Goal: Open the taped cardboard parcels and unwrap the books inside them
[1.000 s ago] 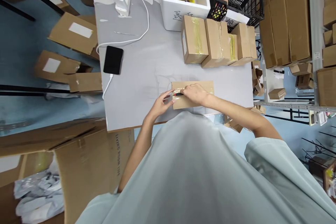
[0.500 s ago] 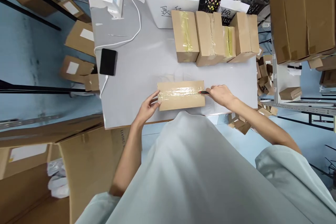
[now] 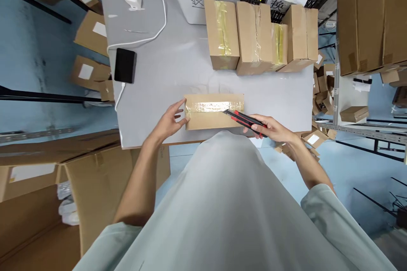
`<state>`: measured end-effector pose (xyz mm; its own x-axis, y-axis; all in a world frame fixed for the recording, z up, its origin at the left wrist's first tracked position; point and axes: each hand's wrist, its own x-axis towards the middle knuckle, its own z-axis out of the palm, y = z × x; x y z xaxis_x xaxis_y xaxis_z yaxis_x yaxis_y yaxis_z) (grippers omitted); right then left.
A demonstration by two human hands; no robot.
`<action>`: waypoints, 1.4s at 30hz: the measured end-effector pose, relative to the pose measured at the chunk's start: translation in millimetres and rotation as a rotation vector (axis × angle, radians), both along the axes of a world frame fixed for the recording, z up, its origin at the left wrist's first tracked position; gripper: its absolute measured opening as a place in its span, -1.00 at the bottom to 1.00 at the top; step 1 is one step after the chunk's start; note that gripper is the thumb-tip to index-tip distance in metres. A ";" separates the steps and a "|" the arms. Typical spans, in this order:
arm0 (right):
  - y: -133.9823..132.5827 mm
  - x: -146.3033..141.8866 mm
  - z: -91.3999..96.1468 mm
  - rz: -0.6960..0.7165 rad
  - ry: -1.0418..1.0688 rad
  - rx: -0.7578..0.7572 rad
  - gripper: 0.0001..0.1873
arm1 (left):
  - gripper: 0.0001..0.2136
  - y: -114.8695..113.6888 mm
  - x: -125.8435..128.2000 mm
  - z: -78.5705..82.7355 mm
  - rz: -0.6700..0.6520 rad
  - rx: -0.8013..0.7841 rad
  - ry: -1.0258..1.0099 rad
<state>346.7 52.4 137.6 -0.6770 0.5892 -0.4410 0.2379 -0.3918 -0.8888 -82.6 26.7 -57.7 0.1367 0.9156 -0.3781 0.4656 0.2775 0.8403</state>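
right hand (image 3: 274, 129), curled round a cutter (image 3: 245, 121), has swung it from the tape's (image 3: 210, 106) near end, so that cut looks done; left hand (image 3: 169, 123), half-spread, touches the carton (image 3: 206, 123) beside it.

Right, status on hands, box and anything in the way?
Left hand spread at left end of taped cardboard box. Right hand holding red-and-black utility knife, blade over box. Box on table, tape lengthwise. Four cartons standing beyond, apart from box.
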 end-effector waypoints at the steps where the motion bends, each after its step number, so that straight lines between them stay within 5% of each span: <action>1: -1.6 -3.3 1.5 0.002 -0.023 0.021 -0.42 | -0.08 3.7 -1.5 1.1 -0.023 -0.003 -0.004; 11: -6.8 -69.2 -2.2 0.119 -0.393 0.331 -0.44 | -0.09 19.7 -4.4 6.7 -0.160 -0.003 -0.170; 15: 2.7 -116.2 -19.5 0.295 -0.584 0.576 -0.48 | -0.12 12.2 -5.5 2.9 -0.156 -0.010 -0.252; 21: 16.2 -167.9 -37.7 0.585 -0.876 0.680 -0.52 | -0.09 6.8 -5.9 -5.7 -0.129 -0.051 -0.351; 34: 32.2 -192.2 -27.7 0.760 -0.989 0.720 -0.57 | -0.14 6.7 -6.0 -6.5 -0.135 -0.021 -0.375; 42: 31.7 -204.6 -35.9 0.904 -1.036 0.797 -0.39 | -0.11 5.5 -6.0 -5.1 -0.140 -0.048 -0.340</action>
<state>142.2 84.1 101.7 -0.5326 0.4720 -0.7026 0.7309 0.6750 -0.1006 -88.6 32.2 -62.8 0.3841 0.8617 -0.3315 0.1985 0.2736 0.9411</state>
